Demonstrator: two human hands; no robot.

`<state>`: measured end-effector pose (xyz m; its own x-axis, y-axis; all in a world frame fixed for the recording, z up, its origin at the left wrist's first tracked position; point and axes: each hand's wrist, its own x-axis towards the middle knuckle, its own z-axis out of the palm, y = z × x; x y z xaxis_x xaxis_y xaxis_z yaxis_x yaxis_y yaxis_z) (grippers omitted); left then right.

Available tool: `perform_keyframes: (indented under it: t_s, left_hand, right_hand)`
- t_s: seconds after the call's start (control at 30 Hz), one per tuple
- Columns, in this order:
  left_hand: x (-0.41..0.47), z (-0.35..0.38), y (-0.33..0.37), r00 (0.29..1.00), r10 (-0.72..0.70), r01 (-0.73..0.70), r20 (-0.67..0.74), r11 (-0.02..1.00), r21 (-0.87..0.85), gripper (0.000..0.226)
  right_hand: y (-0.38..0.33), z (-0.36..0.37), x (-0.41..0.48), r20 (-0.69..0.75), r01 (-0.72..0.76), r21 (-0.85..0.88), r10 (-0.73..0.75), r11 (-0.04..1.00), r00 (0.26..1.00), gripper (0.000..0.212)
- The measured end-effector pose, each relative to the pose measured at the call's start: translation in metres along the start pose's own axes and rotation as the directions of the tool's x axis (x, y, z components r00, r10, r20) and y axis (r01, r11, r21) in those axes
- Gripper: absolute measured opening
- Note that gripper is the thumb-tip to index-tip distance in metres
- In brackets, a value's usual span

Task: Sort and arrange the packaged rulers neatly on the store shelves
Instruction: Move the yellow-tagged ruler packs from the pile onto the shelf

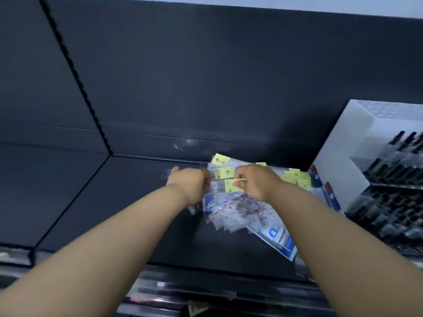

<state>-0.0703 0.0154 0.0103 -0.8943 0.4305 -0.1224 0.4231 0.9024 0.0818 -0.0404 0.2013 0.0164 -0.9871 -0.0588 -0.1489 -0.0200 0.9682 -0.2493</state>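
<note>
Clutched the fanned packaged rulers (240, 209) at their 9 o'clock edge with the left hand (190, 186), fingers curled. Pinched their top beside the yellow labels (220, 159) with the right hand (254, 181). Could not read the label print or the blue-and-white cards, both too blurred. Reached forward with both forearms. Held the bundle over the dark shelf (137, 202), at 9 o'clock of a white display rack (338, 143).

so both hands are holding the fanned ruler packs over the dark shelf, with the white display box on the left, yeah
No: the head view shows the white display box on the right, not the left. The left hand and right hand do hold the fanned ruler packs over the dark shelf.
</note>
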Motion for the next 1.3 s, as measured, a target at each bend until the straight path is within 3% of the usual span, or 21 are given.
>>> perform_keyframes:
  t_s: [0.17, 0.33, 0.43, 0.6, 0.77, 0.87, 0.93, 1.0, 1.03, 1.1, 1.17, 1.23, 1.3]
  left_hand:
    - [0.026, 0.006, -0.007, 0.991, -0.001, 0.013, -0.134, 0.996, 0.088, 0.026]
    - [0.058, 0.022, -0.007, 0.999, 0.036, -0.036, 0.007, 0.997, -0.063, 0.035]
    - [0.068, 0.033, -0.004, 0.997, 0.025, -0.016, 0.076, 0.992, -0.124, 0.035]
    - [0.082, 0.031, -0.003, 0.998, 0.059, -0.058, -0.026, 0.997, 0.047, 0.048]
    - [0.081, 0.024, 0.009, 0.985, 0.148, -0.14, -0.087, 0.986, 0.094, 0.036]
    - [0.079, 0.017, 0.022, 0.978, 0.178, -0.181, -0.109, 0.983, -0.016, 0.037]
    - [0.077, 0.014, 0.03, 0.972, 0.207, -0.203, -0.108, 0.978, 0.048, 0.035]
    - [0.073, 0.012, 0.033, 0.97, 0.234, -0.221, -0.069, 0.963, 0.155, 0.034]
    - [0.071, 0.011, 0.033, 0.97, 0.242, -0.232, -0.041, 0.959, 0.165, 0.037]
    - [0.065, 0.008, 0.033, 0.967, 0.253, -0.253, 0.015, 0.959, 0.131, 0.047]
    - [0.056, 0.007, 0.033, 0.967, 0.251, -0.255, 0.053, 0.964, 0.075, 0.055]
    - [0.049, 0.008, 0.034, 0.969, 0.229, -0.232, 0.093, 0.972, 0.033, 0.059]
    - [0.044, 0.01, 0.036, 0.971, 0.215, -0.218, 0.107, 0.976, 0.022, 0.06]
  right_hand:
    - [0.007, 0.003, 0.025, -0.132, 0.043, -0.03, -0.046, 0.999, 0.99, 0.022]
    - [0.019, 0.014, 0.045, -0.017, -0.043, -0.104, 0.042, 0.994, 0.999, 0.035]
    - [0.028, 0.02, 0.052, -0.022, -0.058, -0.135, 0.056, 0.989, 0.998, 0.037]
    - [0.037, 0.019, 0.055, -0.132, -0.036, -0.217, 0.007, 0.975, 0.991, 0.029]
    - [0.046, 0.01, 0.049, -0.238, 0.019, -0.211, -0.07, 0.977, 0.969, 0.028]
    - [0.056, -0.001, 0.039, -0.182, 0.044, -0.062, -0.054, 0.997, 0.982, 0.021]
    - [0.06, -0.008, 0.034, -0.135, 0.011, 0.071, -0.001, 0.997, 0.991, 0.014]
    - [0.064, -0.015, 0.036, -0.115, -0.08, 0.178, 0.101, 0.981, 0.988, 0.029]
    - [0.067, -0.017, 0.04, -0.095, -0.129, 0.195, 0.15, 0.972, 0.984, 0.027]
    - [0.07, -0.02, 0.048, -0.004, -0.208, 0.099, 0.209, 0.973, 0.978, 0.02]
    - [0.067, -0.02, 0.053, 0.111, -0.239, -0.035, 0.242, 0.97, 0.964, 0.039]
    - [0.063, -0.02, 0.056, 0.12, -0.254, -0.1, 0.265, 0.962, 0.957, 0.051]
    - [0.062, -0.022, 0.059, 0.07, -0.255, -0.082, 0.261, 0.963, 0.963, 0.045]
